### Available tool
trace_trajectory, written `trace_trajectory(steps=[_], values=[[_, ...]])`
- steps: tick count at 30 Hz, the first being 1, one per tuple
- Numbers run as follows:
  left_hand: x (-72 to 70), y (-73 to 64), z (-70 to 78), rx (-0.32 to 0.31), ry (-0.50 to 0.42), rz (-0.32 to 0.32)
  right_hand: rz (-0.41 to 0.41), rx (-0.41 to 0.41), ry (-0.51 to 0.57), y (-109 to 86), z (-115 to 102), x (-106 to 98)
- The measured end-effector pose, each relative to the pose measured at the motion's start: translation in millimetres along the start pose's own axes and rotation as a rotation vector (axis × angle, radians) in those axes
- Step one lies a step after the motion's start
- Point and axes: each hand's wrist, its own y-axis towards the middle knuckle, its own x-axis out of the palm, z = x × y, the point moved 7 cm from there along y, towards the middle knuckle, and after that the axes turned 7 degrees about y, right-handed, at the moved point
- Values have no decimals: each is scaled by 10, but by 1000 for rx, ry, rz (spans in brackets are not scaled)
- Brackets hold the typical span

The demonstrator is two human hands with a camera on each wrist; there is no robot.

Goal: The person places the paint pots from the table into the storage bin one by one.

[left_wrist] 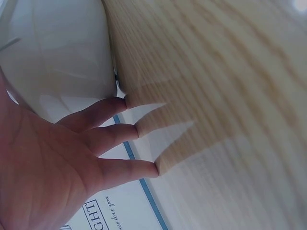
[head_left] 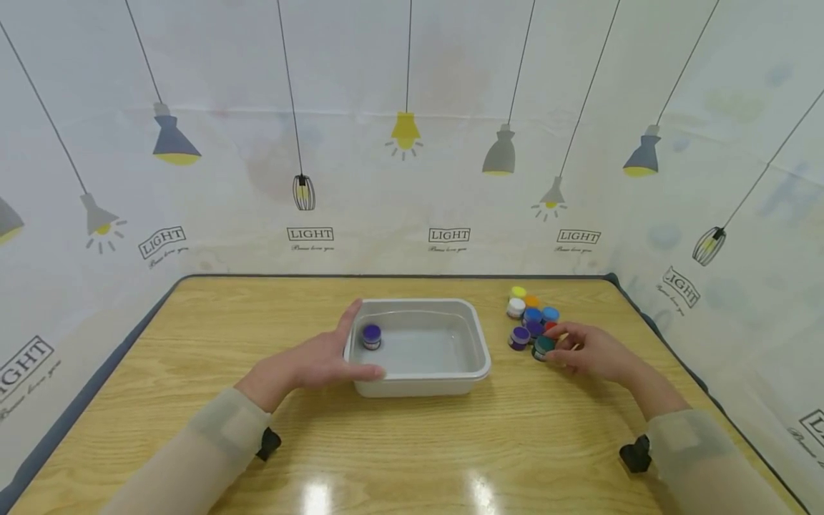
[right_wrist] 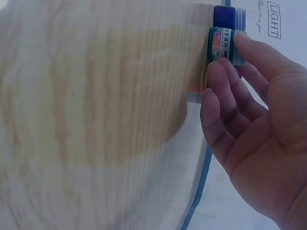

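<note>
My left hand point(head_left: 322, 356) rests against the left end of a white plastic tub point(head_left: 418, 375), its thumb along the near rim. In the left wrist view its straight fingers point(left_wrist: 127, 168) touch the tabletop beside the tub point(left_wrist: 72, 52). One purple-lidded paint jar point(head_left: 371, 336) stands inside, near the tub's left wall. Over on the right, my right hand point(head_left: 592, 350) pinches a green-lidded paint jar point(head_left: 543, 347) between thumb and fingers. The right wrist view shows that labelled green jar point(right_wrist: 223, 44) tipped sideways in the picture, a blue-purple jar point(right_wrist: 224, 18) close behind it.
Several more paint jars cluster at the right: a purple one point(head_left: 518, 338), a white one point(head_left: 516, 308), a yellow one point(head_left: 518, 292), an orange one point(head_left: 531, 302) and blue ones point(head_left: 550, 315). Behind the wooden table point(head_left: 257, 458) hangs a lamp-patterned cloth point(head_left: 360, 86).
</note>
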Motion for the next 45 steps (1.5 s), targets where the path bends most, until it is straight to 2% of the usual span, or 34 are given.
trace_trajectory(steps=[9, 15, 25, 33, 38, 45], values=[[15, 5, -10, -4, 0, -2, 3, -47, -12, -35, -67, 47], [8, 8, -11, -2, -2, -1, 16, -88, 8, -97, -215, 44], [-1, 6, 5, 0, -6, -2, 91, -203, -17, -169, -658, 70], [-1, 0, 5, -3, -8, -6, 91, -290, 53, -170, -1065, 191], [-1, 4, 3, -4, -6, -7, 90, -317, 84, -100, -1299, 274], [1, 11, -13, -10, -2, -7, 58, -340, 92, 62, -1515, 420]])
